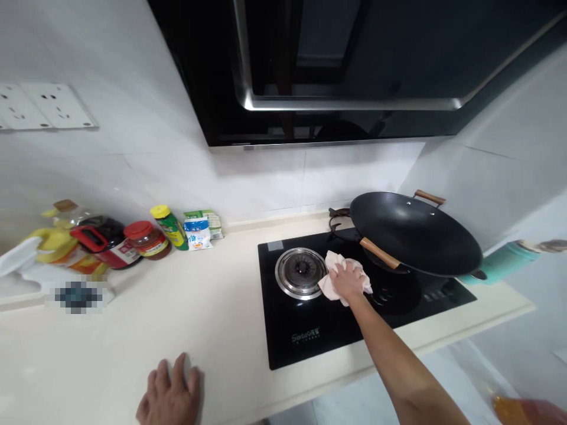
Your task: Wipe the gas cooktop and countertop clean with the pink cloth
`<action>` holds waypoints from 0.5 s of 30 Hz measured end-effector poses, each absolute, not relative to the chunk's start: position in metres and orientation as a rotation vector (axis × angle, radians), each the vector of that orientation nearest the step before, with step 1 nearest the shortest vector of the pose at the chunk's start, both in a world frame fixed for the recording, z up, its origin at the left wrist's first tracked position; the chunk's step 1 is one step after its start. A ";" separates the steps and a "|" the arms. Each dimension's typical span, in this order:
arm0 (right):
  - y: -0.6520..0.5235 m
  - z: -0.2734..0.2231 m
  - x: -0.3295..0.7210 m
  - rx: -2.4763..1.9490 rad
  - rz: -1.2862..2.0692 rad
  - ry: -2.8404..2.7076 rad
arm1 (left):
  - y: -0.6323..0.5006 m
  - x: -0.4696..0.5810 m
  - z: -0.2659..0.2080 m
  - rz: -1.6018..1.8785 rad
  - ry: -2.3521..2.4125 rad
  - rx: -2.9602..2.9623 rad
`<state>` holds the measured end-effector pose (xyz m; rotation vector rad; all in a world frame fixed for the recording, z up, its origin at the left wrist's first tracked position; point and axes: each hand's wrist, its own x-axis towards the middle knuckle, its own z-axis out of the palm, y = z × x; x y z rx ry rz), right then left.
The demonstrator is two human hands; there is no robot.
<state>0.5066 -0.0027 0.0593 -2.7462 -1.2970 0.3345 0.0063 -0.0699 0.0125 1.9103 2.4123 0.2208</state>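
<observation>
My right hand [346,280] presses a crumpled pale pink cloth [330,288] onto the black glass cooktop [287,348]. Just left of the cloth is the round gas burner [302,273] with its metal ring. A large black wok [414,233] with wooden handles sits tilted at the right side of the cooktop, and its near handle [380,254] is close to my right hand. Flat on the pale countertop [221,330], left of the cooktop, rests my left hand [170,394], fingers apart and holding nothing.
Along the wall at left stand a dark sauce bottle [108,242], a red-lidded jar [148,239], a green yellow-capped container [170,226] and seasoning packets [198,232]. A range hood [345,127] hangs low overhead. At far right is a turquoise container [509,261].
</observation>
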 end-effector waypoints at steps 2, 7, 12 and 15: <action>-0.019 0.050 0.474 -2.726 0.251 -1.382 | -0.070 0.007 0.013 0.198 2.413 1.892; -0.070 0.042 0.376 -2.544 0.274 -1.580 | -0.071 0.011 0.018 0.204 2.423 1.926; -0.108 0.045 0.289 -1.984 0.549 -1.917 | -0.071 0.014 0.026 0.173 2.419 1.916; -0.130 0.042 0.273 -1.728 0.658 -2.044 | -0.070 0.014 0.029 0.139 2.421 1.901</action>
